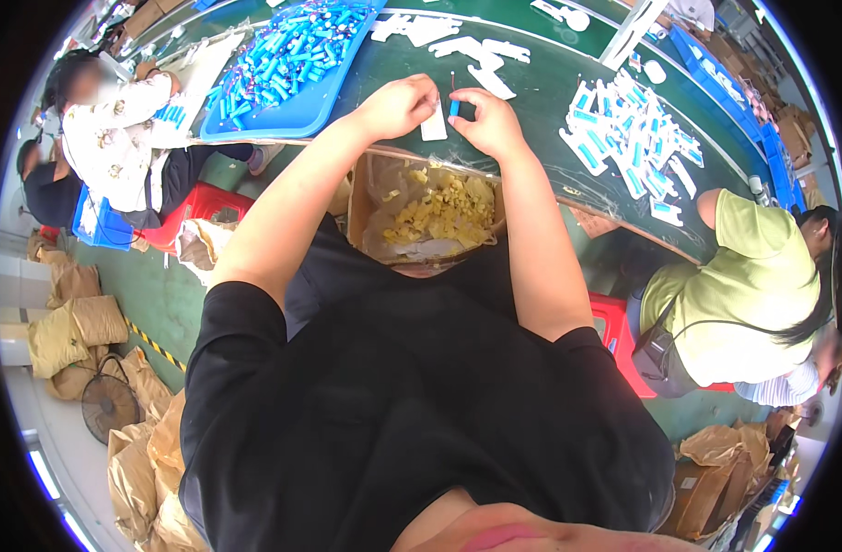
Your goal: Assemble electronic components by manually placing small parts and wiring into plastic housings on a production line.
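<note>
My right hand (488,123) is closed in a pinch on a small blue cylindrical battery (454,108), held upright, with a thin reddish wire sticking up from it. Just to its left is a flat white plastic piece (434,125) at the near edge of the green table. The curled fingers of my left hand (401,107) close on the upper end of this piece, and they hide that part. Both hands are close together over the table edge.
A blue tray (322,118) heaped with blue batteries stands at left. White plastic pieces (484,53) lie ahead; a pile of white pieces with blue batteries (623,138) is at right. Below the edge sits a carton (358,198) with yellow scraps. Co-workers sit on both sides.
</note>
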Available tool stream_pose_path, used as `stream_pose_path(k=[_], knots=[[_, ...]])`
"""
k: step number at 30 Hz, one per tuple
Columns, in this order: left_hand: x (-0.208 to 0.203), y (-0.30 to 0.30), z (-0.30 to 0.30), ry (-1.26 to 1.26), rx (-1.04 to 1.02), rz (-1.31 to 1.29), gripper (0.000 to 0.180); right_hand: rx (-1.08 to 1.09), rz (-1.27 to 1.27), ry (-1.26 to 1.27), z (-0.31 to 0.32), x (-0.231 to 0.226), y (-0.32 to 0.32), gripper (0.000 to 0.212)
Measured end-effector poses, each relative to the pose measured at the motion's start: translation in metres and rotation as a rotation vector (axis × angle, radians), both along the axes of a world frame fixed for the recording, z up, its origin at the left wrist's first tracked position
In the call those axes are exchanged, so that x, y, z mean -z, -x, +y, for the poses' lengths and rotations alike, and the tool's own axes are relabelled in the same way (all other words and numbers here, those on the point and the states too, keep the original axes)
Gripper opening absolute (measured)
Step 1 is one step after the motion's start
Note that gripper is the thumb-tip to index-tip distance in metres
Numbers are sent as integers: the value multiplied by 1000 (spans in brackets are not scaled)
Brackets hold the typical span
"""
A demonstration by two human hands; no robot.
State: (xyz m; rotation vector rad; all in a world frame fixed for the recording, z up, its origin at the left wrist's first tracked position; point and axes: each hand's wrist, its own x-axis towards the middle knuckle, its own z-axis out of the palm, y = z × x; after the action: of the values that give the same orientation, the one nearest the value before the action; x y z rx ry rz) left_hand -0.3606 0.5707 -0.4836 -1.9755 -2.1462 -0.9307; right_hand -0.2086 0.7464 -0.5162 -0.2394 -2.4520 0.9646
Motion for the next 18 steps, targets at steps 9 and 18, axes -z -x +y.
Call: stream_pose_path(k=[9,18], knots=[[-8,-7,-9,157,168,4,15,24,3,28,0,3,3,35],[43,0,0,-216,-60,-591,4,0,49,133,0,6,5,35]])
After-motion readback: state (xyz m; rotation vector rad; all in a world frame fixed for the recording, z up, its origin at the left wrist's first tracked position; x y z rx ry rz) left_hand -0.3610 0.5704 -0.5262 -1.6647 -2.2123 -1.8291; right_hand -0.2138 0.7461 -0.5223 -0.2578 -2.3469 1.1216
